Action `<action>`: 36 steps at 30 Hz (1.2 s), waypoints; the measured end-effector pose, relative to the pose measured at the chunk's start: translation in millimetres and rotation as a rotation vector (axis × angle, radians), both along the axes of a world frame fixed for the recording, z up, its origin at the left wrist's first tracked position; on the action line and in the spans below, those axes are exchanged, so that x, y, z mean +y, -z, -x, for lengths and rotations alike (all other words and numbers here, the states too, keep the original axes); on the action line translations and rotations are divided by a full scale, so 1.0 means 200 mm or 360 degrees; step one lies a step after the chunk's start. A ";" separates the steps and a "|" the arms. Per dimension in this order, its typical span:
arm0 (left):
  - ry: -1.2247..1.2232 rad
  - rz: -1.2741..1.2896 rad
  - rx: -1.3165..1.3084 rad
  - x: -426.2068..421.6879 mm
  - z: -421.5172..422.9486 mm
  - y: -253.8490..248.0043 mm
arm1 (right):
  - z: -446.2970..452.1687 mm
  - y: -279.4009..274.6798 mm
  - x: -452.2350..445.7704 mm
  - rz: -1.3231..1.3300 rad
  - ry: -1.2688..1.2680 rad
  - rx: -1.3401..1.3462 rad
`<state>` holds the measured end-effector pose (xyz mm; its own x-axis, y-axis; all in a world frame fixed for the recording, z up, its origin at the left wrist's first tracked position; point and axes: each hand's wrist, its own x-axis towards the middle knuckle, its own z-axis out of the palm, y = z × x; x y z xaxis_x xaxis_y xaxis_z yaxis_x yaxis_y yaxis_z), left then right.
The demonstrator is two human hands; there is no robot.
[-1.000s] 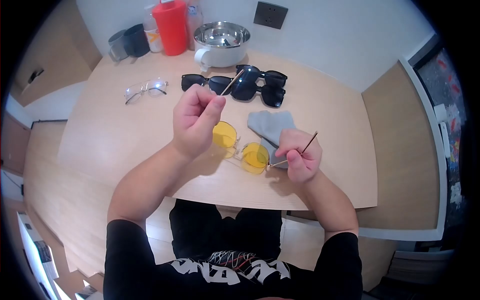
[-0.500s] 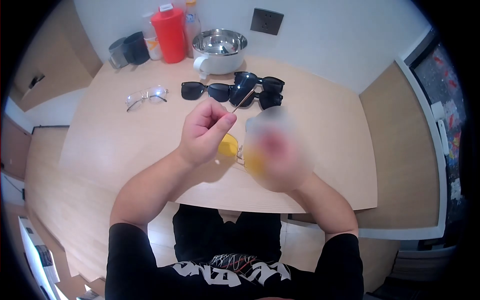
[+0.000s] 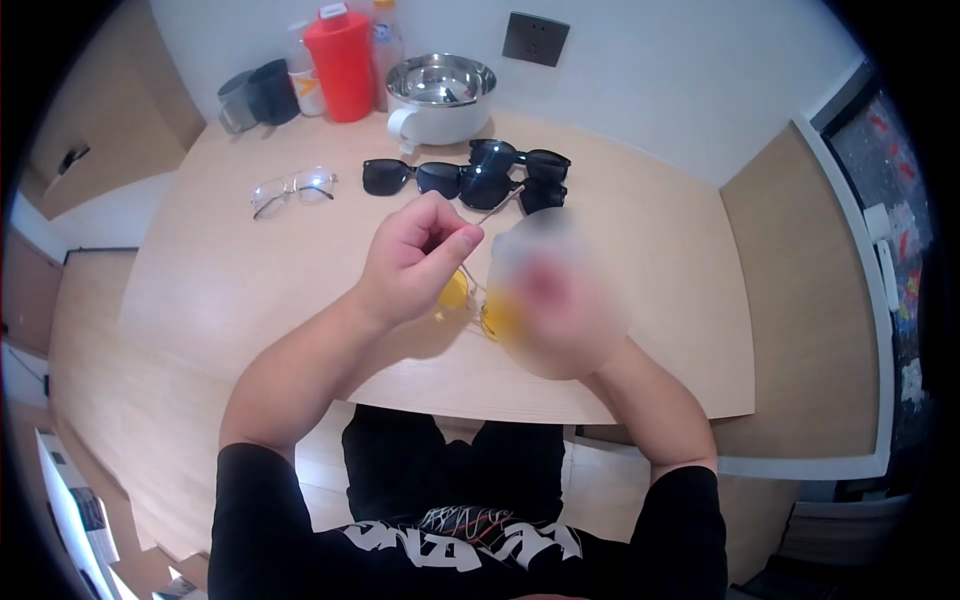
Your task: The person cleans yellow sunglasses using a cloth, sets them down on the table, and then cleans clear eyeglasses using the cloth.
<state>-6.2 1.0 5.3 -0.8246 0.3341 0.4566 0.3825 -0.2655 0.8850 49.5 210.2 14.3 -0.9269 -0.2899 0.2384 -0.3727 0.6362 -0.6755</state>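
Yellow-lensed glasses [image 3: 455, 290] with a thin metal frame are held up over the wooden table. My left hand [image 3: 415, 255] pinches one thin temple arm, whose tip sticks out up and to the right. On the other side of the glasses is my right hand [image 3: 560, 310], under a round blur that hides its fingers and part of the right lens. Of the grey cloth, only a small edge [image 3: 499, 243] shows beside the blur. Dark sunglasses [image 3: 437, 180] lie just beyond my hands, close to more dark pairs [image 3: 545, 165].
Clear glasses [image 3: 293, 190] lie on the table [image 3: 220, 290] at the left. Along the back stand a grey mug [image 3: 238, 103], a dark mug [image 3: 273, 92], a red container [image 3: 342, 68], bottles [image 3: 386, 45] and a white-handled steel bowl [image 3: 440, 112]. A wooden panel [image 3: 805, 300] borders the right side.
My left hand has moved slightly right and down, and the glasses have turned a little. A blur now covers my right hand, which showed clearly one second ago holding the other temple arm.
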 end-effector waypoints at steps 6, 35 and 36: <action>-0.0058 0.0603 0.0288 -0.04 0.00 -0.05 | 0.01 -0.04 -0.02 0.0712 0.0009 -0.0350; -0.0083 0.1260 0.0219 0.00 0.01 -0.06 | 0.08 0.10 0.04 0.0078 0.0110 0.0414; -0.0076 0.1280 0.0156 -0.01 0.01 -0.07 | 0.09 0.10 0.04 0.0089 0.0094 0.0454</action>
